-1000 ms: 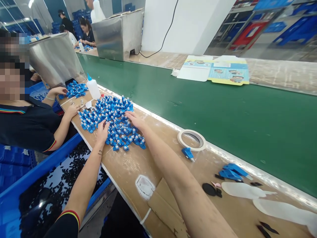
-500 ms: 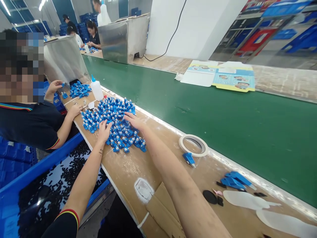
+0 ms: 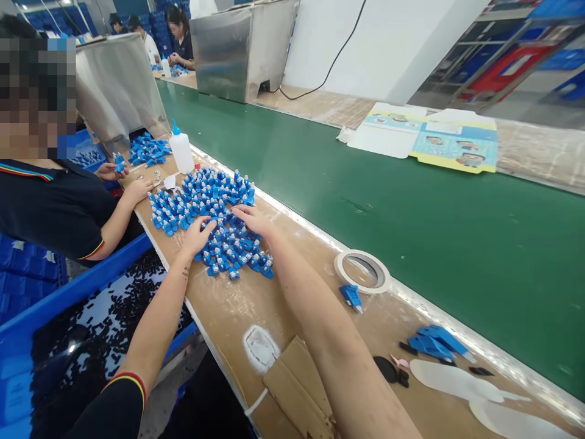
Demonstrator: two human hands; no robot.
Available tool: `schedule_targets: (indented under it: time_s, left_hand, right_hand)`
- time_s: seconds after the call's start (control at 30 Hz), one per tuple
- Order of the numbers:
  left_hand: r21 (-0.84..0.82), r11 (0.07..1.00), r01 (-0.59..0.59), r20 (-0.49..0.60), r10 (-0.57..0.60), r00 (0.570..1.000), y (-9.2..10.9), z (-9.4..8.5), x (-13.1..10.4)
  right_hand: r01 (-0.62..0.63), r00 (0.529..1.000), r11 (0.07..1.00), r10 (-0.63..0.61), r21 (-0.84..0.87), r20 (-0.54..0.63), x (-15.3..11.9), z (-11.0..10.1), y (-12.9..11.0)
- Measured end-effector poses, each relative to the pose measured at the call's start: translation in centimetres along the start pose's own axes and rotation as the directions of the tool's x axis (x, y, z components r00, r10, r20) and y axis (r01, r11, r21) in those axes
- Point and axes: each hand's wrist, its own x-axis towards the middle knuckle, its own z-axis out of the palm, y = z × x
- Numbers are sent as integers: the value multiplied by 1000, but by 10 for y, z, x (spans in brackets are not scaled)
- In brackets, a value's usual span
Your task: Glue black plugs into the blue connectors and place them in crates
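Many small blue pieces with whitish tips lie in a wide heap on the brown worktable. My left hand touches the near left side of the heap, fingers apart and curved over the pieces. On the right side of the heap is my right hand, its fingers spread and pointing left among the pieces. Neither hand visibly grips a piece. Some fingertips are partly lost among the blue pieces.
A white bottle stands behind the heap. A tape roll, blue parts and cardboard lie to the right. The green conveyor belt runs beyond. At left are a blue bin and a co-worker's arm.
My left hand has shifted slightly right and up over the heap, and my right hand slightly right. The camera view has tilted a little. The co-worker's far hand has come lower with a blue piece.
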Motion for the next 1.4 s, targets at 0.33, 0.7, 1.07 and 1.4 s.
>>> schedule_targets:
  time_s: [0.33, 0.7, 1.07, 1.4]
  left_hand:
    - [-77, 997, -30, 81, 36, 996, 0, -2, 7]
    - [-85, 996, -39, 97, 48, 994, 6, 15, -33]
    - [-144, 987, 66, 59, -58, 997, 1, -14, -78]
    - [-79, 995, -56, 84, 62, 995, 21, 23, -52]
  right_hand:
    - [53, 994, 998, -56, 38, 94, 1, 3, -9]
    - [40, 995, 993, -50, 108, 89, -39, 1, -9]
    - [-1, 995, 992, 13, -127, 95, -77, 38, -71]
    - [-21, 999, 999, 22, -30, 27, -69, -2, -43]
